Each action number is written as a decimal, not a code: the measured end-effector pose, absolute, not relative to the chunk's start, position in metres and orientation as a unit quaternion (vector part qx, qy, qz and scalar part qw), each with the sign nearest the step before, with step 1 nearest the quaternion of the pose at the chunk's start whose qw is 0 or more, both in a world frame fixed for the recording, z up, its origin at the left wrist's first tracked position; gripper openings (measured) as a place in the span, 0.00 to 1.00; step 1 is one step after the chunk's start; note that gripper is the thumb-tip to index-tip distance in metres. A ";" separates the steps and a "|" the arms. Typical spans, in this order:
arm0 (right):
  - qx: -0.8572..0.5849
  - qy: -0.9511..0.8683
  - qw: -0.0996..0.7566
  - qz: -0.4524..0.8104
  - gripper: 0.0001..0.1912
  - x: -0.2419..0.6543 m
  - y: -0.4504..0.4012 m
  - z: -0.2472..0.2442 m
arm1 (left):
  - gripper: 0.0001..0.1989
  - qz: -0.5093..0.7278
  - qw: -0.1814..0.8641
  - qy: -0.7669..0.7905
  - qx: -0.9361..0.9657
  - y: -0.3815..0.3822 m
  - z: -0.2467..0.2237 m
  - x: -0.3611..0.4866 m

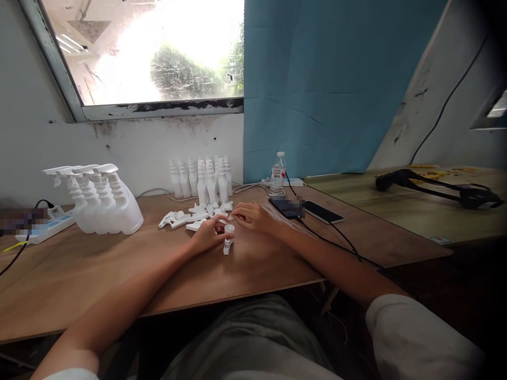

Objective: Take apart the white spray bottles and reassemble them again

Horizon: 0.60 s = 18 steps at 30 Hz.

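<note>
My left hand (pixel 210 233) is closed on a small white plastic part (pixel 228 237) with a round top, held over the table near its middle. Just to the right, my right hand (pixel 250 216) has its fingers pinched together close to the top of that part; what lies between its fingertips is too small to name. Behind and left of my hands lies a pile of loose white plastic pieces (pixel 173 219). Several white ribbed bottle-shaped pieces (pixel 210 182) stand upright behind the pile.
Assembled white spray bottles (pixel 105 203) stand at the left beside a power strip (pixel 45 229). A clear water bottle (pixel 278 174), two phones (pixel 324 211), cables and thin white strands (pixel 291 221) are at the right. The table's front edge (pixel 237 295) is near my lap.
</note>
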State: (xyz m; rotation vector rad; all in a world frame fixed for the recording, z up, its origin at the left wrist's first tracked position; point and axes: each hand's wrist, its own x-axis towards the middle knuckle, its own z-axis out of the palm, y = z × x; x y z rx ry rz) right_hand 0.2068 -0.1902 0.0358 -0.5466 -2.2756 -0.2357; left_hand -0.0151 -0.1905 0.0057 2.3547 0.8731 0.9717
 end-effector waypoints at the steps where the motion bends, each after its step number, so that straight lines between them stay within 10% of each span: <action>1: -0.203 -0.902 0.370 -0.086 0.10 0.204 -0.193 0.035 | 0.20 0.354 0.220 0.316 0.852 -0.189 0.005 -0.015; 18: -0.200 -0.917 0.319 0.134 0.12 0.199 -0.190 0.023 | 0.16 0.230 0.106 0.212 0.944 -0.187 0.025 -0.039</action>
